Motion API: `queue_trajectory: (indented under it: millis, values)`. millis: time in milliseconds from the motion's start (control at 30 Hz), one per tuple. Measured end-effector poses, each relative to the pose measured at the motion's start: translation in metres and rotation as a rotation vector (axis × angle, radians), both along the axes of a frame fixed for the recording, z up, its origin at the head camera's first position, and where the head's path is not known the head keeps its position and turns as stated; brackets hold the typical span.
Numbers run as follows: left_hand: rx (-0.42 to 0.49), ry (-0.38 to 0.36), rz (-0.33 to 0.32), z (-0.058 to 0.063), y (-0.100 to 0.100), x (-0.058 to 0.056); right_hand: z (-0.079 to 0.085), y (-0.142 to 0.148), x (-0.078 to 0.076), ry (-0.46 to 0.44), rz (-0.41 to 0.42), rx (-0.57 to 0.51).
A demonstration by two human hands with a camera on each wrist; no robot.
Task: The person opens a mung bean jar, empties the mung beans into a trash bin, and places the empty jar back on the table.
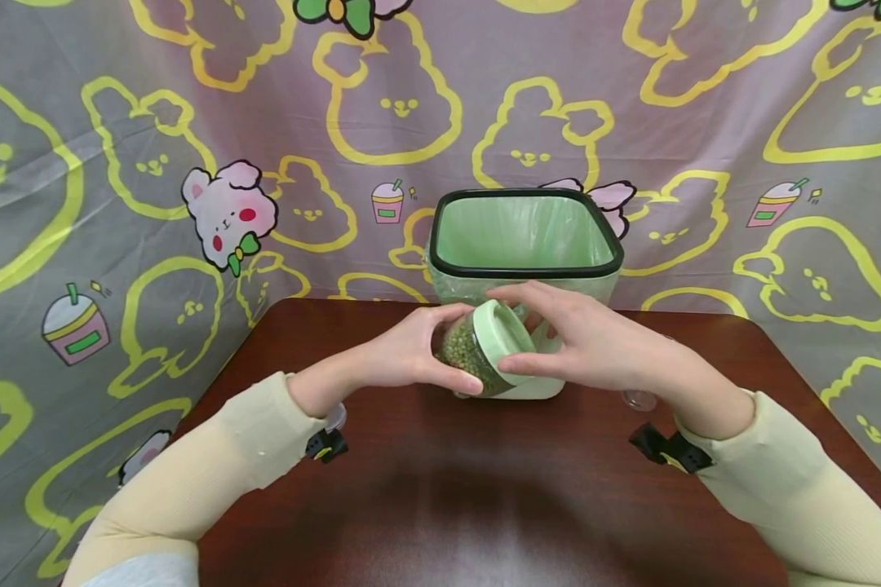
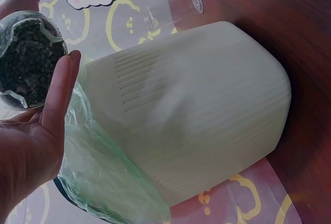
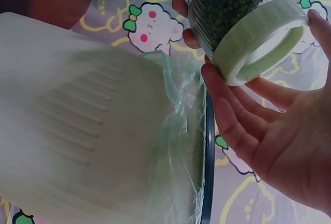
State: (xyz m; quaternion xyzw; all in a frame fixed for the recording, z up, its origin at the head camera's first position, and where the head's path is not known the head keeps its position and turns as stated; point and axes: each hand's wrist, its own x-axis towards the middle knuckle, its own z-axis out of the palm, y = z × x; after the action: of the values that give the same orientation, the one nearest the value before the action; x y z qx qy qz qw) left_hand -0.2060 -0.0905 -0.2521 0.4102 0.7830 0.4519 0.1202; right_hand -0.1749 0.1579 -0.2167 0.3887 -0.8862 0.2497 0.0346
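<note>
Left hand (image 1: 405,346), fingers and thumb spread round the body of a tilted glass jar (image 1: 483,352) of green beans (image 1: 461,349); right hand (image 1: 583,338), fingers and thumb curved about its pale green lid (image 1: 510,338); jar held above the brown table (image 1: 448,505), just in front of the bag-lined bin (image 1: 529,272)

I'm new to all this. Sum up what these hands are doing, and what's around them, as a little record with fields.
Left hand: holds the jar by its body
Right hand: fingers and thumb on the pale green lid
Jar: tilted, green grains inside
Behind: bin with green liner
Surface: brown table
</note>
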Motion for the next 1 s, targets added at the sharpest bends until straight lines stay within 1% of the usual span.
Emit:
queue_trajectory:
  millis: [267, 533, 800, 900, 1000]
  values:
    - [-0.001, 0.006, 0.0, 0.0004, -0.0007, -0.0001, -0.0004, -0.0006, -0.0012, 0.001, 0.024, -0.028]
    - [-0.002, 0.006, 0.006, -0.0006, -0.0016, -0.0008, -0.0009, 0.0, -0.0015, -0.005, 0.045, -0.023]
    - [-0.004, -0.006, 0.005, -0.0004, -0.0013, -0.0011, -0.0009, 0.0025, -0.0017, 0.011, 0.076, -0.029]
    - [-0.005, -0.012, 0.002, -0.0006, -0.0012, -0.0014, -0.0009, 0.0028, -0.0011, 0.029, 0.068, -0.021]
    - [-0.003, -0.016, 0.0, -0.0006, -0.001, -0.001, -0.0013, 0.0022, -0.0007, 0.043, 0.042, -0.013]
